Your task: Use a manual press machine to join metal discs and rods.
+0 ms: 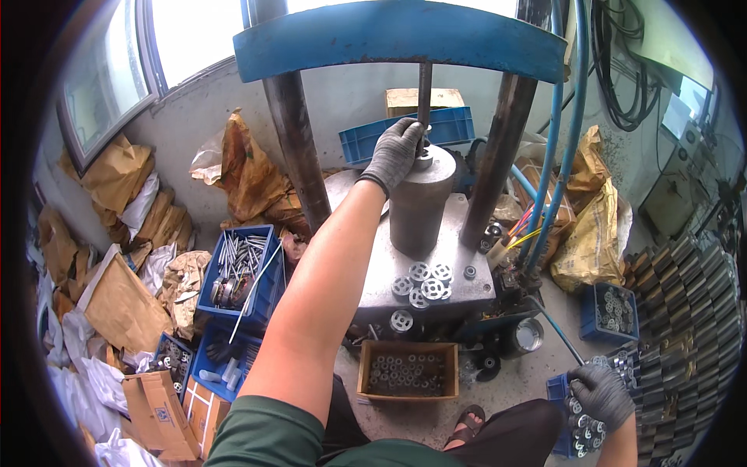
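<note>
My left hand (pixel 394 152), in a grey knit glove, reaches forward to the top of a thick upright steel cylinder (pixel 421 206). Its fingers are closed beside the lower end of a vertical metal rod (pixel 425 92); what they pinch is hidden. My right hand (pixel 601 395), gloved alike, is low on the right, wrapped round the end of a long lever (pixel 557 330). Several round slotted metal discs (pixel 420 271) lie on the steel press bed (pixel 366 289) in front of the cylinder. One small ring (pixel 469 272) sits to their right.
The blue press crossbeam (pixel 401 40) spans two dark columns (pixel 297 148). A wooden box (pixel 408 397) of small rings stands below the bed. Blue bins hold rods (pixel 243 251) at left and metal discs (pixel 615 310) at right. Stacked metal parts (pixel 685 327) line the right; sacks (pixel 257 167) lie behind.
</note>
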The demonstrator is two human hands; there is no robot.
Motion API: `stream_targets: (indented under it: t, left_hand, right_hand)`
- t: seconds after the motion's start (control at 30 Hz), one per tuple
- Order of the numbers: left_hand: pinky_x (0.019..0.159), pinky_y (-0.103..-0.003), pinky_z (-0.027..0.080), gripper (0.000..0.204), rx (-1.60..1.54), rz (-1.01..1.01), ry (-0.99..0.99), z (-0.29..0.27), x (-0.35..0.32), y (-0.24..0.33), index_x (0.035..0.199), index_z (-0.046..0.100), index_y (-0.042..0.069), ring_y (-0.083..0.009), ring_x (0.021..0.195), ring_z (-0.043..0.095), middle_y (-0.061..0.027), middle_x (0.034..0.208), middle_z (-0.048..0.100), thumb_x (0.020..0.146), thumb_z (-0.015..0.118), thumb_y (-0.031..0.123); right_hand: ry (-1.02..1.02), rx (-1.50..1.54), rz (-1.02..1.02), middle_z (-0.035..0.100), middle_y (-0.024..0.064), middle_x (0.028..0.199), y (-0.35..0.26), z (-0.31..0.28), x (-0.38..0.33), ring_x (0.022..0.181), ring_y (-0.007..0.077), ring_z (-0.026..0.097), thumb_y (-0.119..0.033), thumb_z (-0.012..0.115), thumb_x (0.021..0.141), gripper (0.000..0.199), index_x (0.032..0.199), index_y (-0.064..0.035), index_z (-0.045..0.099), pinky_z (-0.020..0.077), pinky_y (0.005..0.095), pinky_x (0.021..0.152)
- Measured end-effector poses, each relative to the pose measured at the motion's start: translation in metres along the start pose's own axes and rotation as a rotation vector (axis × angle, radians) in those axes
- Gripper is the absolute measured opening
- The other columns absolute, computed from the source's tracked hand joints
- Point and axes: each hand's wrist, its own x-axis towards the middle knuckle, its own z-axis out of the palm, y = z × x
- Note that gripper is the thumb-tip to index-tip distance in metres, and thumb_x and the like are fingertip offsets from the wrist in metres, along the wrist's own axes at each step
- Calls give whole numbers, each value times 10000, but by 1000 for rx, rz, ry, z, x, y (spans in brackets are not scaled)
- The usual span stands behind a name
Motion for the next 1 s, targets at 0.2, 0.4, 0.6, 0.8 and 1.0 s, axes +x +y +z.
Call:
stream_targets:
  t: [0.2, 0.4, 0.6, 0.8, 1.0]
  left_hand:
    - [699, -262, 499, 257, 57, 1, -6, -8, 3, -4, 1081, 677, 8, -103, 720, 574, -32, 809, 644, 1023, 560, 229]
    - [706, -275, 502, 257, 82, -7, -7, -1, 1, -1, 1034, 679, 1, -113, 720, 585, -44, 803, 652, 1010, 544, 219]
    - [712, -281, 504, 261, 101, 17, -12, -6, 3, -4, 1017, 682, 2, -120, 724, 592, -50, 804, 658, 998, 538, 218]
    - [709, -274, 501, 243, 101, 7, -7, -1, 0, 2, 1017, 680, 4, -114, 726, 591, -47, 804, 657, 996, 540, 202]
    - [735, -269, 520, 251, 23, 2, -5, -7, 1, -3, 1105, 677, 9, -119, 782, 627, -58, 878, 690, 995, 539, 188]
  right_hand:
    - [-313, -116, 48, 721, 204, 956, -14, -7, 6, 909, 392, 692, -301, 623, 879, 330, 1067, -59, 747, 563, 459, 845]
    - [-241, -140, -47, 719, 217, 963, 5, -1, -1, 908, 399, 691, -260, 619, 875, 300, 1057, -59, 750, 563, 459, 844]
    - [-192, -68, -62, 721, 217, 928, 2, -5, 5, 898, 400, 692, -218, 613, 867, 295, 1068, -50, 748, 561, 460, 834]
    - [-112, -35, -74, 721, 209, 906, 0, -10, 9, 872, 389, 695, -178, 613, 859, 289, 1056, -11, 741, 556, 465, 803]
    - [21, -46, -59, 720, 210, 934, -12, -11, 5, 881, 392, 693, -196, 631, 861, 288, 1058, -17, 742, 557, 461, 804]
